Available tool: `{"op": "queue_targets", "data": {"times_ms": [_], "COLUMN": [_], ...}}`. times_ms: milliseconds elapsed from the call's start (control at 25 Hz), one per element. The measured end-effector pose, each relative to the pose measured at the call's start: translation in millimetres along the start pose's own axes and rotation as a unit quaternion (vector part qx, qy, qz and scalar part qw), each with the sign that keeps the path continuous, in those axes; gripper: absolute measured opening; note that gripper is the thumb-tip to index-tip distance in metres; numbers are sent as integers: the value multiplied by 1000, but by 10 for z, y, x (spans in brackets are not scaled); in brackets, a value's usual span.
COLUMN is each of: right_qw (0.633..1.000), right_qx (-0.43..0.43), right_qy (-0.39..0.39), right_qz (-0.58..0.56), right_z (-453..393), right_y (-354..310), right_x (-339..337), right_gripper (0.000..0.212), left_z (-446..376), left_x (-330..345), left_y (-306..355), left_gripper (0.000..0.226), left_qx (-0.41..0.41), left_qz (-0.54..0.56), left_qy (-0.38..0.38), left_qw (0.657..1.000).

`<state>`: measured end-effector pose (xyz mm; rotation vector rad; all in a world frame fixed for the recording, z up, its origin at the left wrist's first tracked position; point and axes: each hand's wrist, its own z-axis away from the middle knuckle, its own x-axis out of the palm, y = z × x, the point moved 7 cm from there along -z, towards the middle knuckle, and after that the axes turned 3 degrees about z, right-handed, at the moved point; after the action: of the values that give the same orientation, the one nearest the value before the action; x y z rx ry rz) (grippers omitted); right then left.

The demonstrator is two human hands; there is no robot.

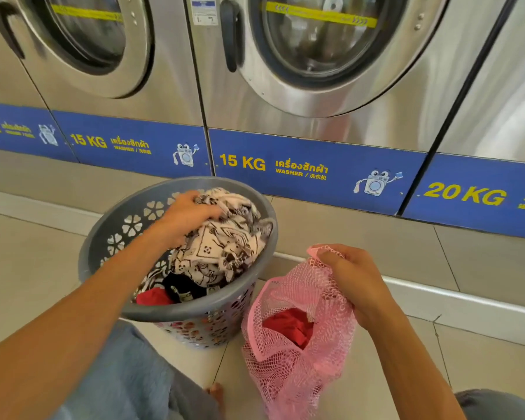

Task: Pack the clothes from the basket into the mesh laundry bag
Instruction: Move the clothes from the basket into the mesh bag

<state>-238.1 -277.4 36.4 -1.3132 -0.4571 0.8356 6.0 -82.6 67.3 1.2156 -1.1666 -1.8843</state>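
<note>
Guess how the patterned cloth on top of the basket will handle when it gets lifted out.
Probably floppy: the patterned cloth lies crumpled in folds, so it should drape and trail from the left hand. Likely light, being thin-looking fabric. It may drag on the basket rim or the red and dark clothes underneath, since it spreads across most of the opening.

A self-service laundromat. Beyond the fingers (194, 199) of the left hand stands a row of steel front-loading washing machines (315, 56) with round glass doors. Blue panels (315, 171) along their bases carry yellow capacity labels, "15 KG" and "20 KG", the word "WASHER", and a cartoon washer. The floor (376, 237) is pale tile.
</note>
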Motion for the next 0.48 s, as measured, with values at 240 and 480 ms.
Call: {"op": "queue_targets", "data": {"times_ms": [240,480], "right_qw": [998,998], "right_qx": [8,22], "right_qy": [42,43], "right_qz": [-43,-30], "right_z": [92,196], "right_y": [24,-80], "right_x": [-275,-470], "right_gripper": [18,25], "left_z": [815,1380], "left_x": [467,1676], "left_y": [437,-47], "left_gripper": [30,22], "left_qx": [4,-138], "left_qz": [281,314], "left_qy": [-135,-328], "left_qw": [950,880]}}
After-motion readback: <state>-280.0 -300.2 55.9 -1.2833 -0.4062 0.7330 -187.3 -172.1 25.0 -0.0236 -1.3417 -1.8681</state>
